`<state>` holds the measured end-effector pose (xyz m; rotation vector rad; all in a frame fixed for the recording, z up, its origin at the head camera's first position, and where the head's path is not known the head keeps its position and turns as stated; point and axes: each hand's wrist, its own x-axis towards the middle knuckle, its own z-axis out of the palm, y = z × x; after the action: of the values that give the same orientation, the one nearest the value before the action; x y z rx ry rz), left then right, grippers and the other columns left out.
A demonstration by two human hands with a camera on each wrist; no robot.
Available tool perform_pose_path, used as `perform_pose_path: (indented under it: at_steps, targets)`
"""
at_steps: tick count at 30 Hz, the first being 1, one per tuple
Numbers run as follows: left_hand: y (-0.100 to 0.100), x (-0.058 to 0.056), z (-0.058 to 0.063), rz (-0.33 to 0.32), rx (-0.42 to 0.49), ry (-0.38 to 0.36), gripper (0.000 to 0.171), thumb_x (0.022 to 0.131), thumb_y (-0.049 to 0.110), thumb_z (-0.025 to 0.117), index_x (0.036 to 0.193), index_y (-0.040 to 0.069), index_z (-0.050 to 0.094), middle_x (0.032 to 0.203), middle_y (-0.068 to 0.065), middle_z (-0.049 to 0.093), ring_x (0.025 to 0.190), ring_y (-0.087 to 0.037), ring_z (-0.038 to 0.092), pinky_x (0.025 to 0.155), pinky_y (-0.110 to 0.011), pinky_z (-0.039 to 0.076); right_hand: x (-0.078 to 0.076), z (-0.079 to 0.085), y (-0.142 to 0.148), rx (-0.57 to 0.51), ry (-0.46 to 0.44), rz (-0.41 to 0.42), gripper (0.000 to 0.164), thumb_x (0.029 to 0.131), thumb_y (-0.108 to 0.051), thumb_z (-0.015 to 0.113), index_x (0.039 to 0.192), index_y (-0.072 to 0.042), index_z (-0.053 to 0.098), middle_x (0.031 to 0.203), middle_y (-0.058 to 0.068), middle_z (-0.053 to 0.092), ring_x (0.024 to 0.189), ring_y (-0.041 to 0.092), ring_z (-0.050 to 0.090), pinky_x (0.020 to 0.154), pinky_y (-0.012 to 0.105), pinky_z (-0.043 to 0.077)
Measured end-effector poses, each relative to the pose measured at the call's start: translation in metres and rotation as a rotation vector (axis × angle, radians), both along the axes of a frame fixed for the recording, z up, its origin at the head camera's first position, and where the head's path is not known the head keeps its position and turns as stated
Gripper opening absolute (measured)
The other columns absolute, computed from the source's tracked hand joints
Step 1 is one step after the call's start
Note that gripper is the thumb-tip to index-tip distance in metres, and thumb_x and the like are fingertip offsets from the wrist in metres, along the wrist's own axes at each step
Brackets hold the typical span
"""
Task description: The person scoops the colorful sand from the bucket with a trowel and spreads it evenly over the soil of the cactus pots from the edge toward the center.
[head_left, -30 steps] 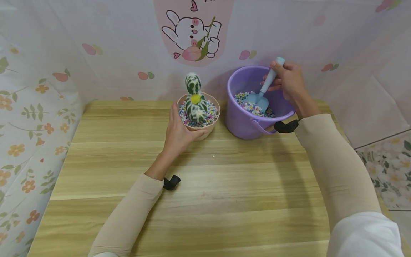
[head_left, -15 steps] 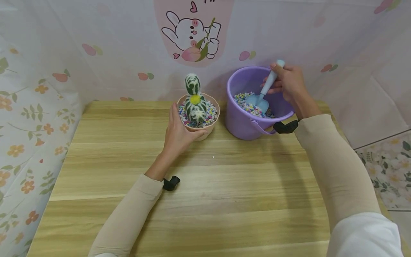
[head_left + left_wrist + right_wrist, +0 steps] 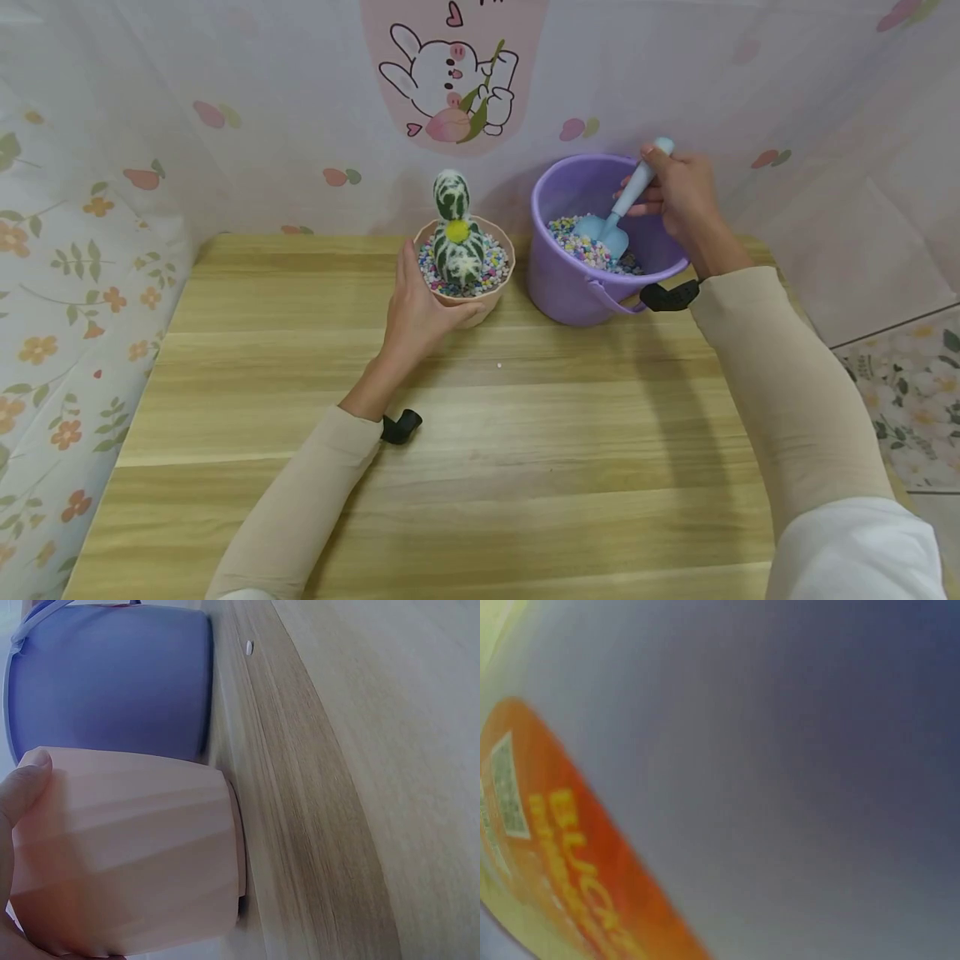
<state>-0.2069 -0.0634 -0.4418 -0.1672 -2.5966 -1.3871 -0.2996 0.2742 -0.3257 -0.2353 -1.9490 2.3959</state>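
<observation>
In the head view my left hand (image 3: 416, 312) grips a peach flowerpot (image 3: 486, 305), thumb at the front and fingers along its left side. A fuzzy toy-like cactus (image 3: 459, 254) with a yellow flower stands in the pot among coloured pebbles. Up close in the left wrist view, the thumb (image 3: 26, 784) presses near the rim of the ribbed pot wall. My right hand (image 3: 688, 190) holds a light blue hand shovel (image 3: 633, 188) by its handle over the purple bucket (image 3: 566, 292). The shovel's blade is partly sunk in the bucket's coloured pebbles (image 3: 585, 248).
The pot and bucket stand side by side at the back of the wooden table (image 3: 480, 475), before a printed curtain (image 3: 285, 100). One small white pebble (image 3: 499, 365) lies in front of the pot. Bucket wall and an orange label (image 3: 600, 862) fill the right wrist view.
My right hand and the shovel's handle have shifted slightly to the right, the blade staying among the pebbles. The left hand and the pot have kept still.
</observation>
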Motion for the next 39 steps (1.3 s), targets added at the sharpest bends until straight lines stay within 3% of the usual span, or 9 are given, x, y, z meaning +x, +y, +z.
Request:
perform_pose_path:
  at_steps: [11,18,23,32,39]
  targets:
    - [0.001,-0.002,0.001,-0.003,-0.01,-0.002,0.134,0.062,0.049,0.089,0.156,0.007,0.003,0.16,-0.014,0.013,0.142,-0.035,0.029,0.11,-0.05,0.034,-0.001,0.004,0.002,-0.098,-0.054,-0.07,0.027,0.093,-0.019,0.067,0.099,0.005,0.057,0.067,0.021,0.069,0.061,0.035,0.07,0.048,0.041,0.055]
    - [0.0,-0.003,0.003,0.004,-0.016,-0.004,0.133,0.063,0.049,0.089,0.156,0.008,0.002,0.161,-0.013,0.012,0.141,-0.035,0.03,0.109,-0.052,0.035,-0.002,0.007,0.004,-0.248,-0.05,-0.106,0.027,0.093,-0.018,0.067,0.101,0.006,0.057,0.073,0.025,0.069,0.066,0.038,0.071,0.05,0.044,0.055]
    - [-0.001,-0.002,0.003,0.002,-0.012,-0.004,0.133,0.063,0.05,0.088,0.156,0.008,0.002,0.161,-0.013,0.013,0.141,-0.035,0.031,0.109,-0.052,0.035,0.001,0.007,0.003,-0.28,-0.064,-0.129,0.027,0.092,-0.019,0.068,0.102,0.003,0.056,0.078,0.025,0.07,0.069,0.037,0.071,0.053,0.044,0.055]
    - [0.002,0.002,0.001,0.004,0.009,0.019,0.132,0.062,0.048,0.089,0.155,0.006,0.005,0.159,-0.013,0.016,0.14,-0.033,0.032,0.109,-0.05,0.035,0.007,0.008,0.005,-0.379,-0.077,-0.182,0.024,0.092,-0.018,0.068,0.103,0.001,0.057,0.071,0.024,0.068,0.065,0.037,0.071,0.05,0.046,0.055]
    - [0.006,0.008,0.001,0.069,-0.003,0.041,0.132,0.062,0.051,0.089,0.155,0.005,0.006,0.158,-0.014,0.019,0.137,-0.034,0.037,0.106,-0.052,0.039,0.012,0.011,0.005,-0.419,-0.074,-0.218,0.023,0.093,-0.017,0.067,0.104,0.0,0.057,0.073,0.025,0.069,0.066,0.038,0.07,0.051,0.047,0.055]
